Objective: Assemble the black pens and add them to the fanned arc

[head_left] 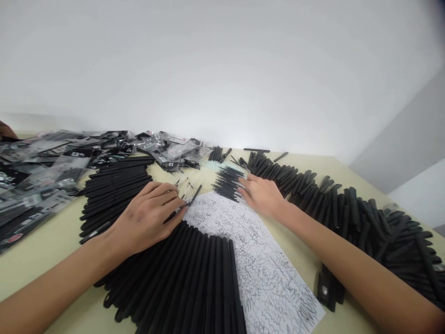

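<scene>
My left hand is closed, its fingertips pinching a thin black pen-like stick that points up and to the right. It hovers over the near end of a fanned row of long black pen-like tubes. My right hand reaches in with fingers stretched and apart, its tips touching a small pile of thin black sticks with pointed ends. A white sheet of paper covered in dark scribbles lies between the hands. Several pale thin sticks lie just beyond my left fingertips.
Clear plastic packets with black contents are heaped at the left and back. A long heap of black tubes curves along the right side of the yellowish table. A white wall stands behind. Part of another person's hand shows at the far left.
</scene>
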A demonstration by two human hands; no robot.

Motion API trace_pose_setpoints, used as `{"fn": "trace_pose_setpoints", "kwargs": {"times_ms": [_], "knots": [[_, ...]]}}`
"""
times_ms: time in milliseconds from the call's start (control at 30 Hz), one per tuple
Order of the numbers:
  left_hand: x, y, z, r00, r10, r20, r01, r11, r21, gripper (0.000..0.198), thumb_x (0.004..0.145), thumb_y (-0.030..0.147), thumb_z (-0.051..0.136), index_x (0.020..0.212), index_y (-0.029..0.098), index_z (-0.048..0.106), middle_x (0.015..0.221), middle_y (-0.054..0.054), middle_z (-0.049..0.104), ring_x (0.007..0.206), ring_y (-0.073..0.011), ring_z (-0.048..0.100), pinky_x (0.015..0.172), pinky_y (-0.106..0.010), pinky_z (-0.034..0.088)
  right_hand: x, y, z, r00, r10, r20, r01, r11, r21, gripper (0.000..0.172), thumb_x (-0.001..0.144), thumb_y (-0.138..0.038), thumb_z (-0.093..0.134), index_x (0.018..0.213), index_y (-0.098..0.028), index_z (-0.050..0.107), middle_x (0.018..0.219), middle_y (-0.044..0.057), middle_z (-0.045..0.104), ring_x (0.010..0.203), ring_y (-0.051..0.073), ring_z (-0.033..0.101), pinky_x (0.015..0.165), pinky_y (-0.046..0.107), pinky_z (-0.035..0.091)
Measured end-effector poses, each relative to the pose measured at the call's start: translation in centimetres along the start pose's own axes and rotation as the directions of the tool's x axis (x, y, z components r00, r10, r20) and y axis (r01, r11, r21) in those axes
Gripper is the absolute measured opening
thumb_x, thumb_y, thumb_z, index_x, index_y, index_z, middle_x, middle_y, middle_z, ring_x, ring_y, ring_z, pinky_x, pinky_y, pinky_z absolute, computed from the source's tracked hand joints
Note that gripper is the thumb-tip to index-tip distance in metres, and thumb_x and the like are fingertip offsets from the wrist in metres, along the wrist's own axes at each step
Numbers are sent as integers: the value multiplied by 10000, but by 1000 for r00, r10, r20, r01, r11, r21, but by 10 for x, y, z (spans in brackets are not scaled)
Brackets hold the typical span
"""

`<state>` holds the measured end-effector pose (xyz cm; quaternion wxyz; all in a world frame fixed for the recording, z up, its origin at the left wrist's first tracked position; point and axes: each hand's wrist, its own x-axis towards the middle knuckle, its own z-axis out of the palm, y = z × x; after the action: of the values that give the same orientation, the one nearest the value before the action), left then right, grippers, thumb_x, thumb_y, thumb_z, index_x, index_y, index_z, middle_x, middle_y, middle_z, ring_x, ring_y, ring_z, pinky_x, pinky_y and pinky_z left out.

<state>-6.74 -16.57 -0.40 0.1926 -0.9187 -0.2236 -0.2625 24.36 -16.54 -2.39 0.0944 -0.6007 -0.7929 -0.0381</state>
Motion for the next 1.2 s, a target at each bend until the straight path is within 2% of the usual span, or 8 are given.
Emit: {"fn": "trace_pose_setpoints", "kwargs": {"times_ms": [167,367,533,733,933,1100,1200], "knots": [[0,0,0,1000,4,0,-4,1000,15,131,958,186,587,886,159,693,838,-55,705,966,-248,661,871,-407,476,0,-3,4,999,-17,51,15,999,38,430,1044,-357,361,1219,-172,708,932,85,634,682,163,564,551,304,247],[-1,-1,1,1000,26,16,-26,1000,13,146,967,185,579,880,156,692,845,-61,705,970,-246,659,866,-402,481,6,-2,2,996,89,15,-89,995,37,486,1007,-477,426,1293,-215,720,970,102,652,735,197,574,564,300,252],[-1,0,-1,999,33,22,-33,999,11,145,963,182,580,883,153,698,864,-74,708,974,-253,662,857,-404,484,3,1,1,998,39,56,-40,999,6,500,1014,-488,400,1263,-223,742,925,96,647,699,185,570,550,299,253],[-2,1,-1,999,31,23,-31,999,9,140,964,186,574,890,165,691,874,-74,707,982,-251,661,862,-401,483,3,3,3,996,90,17,-89,996,-25,598,1013,-507,361,1409,-133,608,1023,145,676,741,228,612,565,320,294],[-2,0,-1,999,38,18,-38,999,18,135,965,187,575,890,163,685,863,-74,703,974,-250,660,865,-400,482,2,0,4,994,95,45,-92,994,-63,577,1006,-560,356,1243,-186,725,788,94,669,672,220,603,548,303,245],[-3,0,0,999,35,28,-36,999,18,126,958,184,580,894,163,686,874,-82,707,978,-256,665,862,-404,481,2,0,2,991,125,45,-124,992,-18,654,1017,-550,326,1388,-98,618,672,72,627,581,202,561,526,301,269],[-3,1,0,999,29,24,-29,1000,6,120,955,181,581,897,170,686,863,-71,710,984,-252,665,873,-402,484,8,2,3,990,133,38,-132,990,-40,649,1013,-556,328,1336,-97,654,662,73,611,571,206,549,528,310,281]]}}
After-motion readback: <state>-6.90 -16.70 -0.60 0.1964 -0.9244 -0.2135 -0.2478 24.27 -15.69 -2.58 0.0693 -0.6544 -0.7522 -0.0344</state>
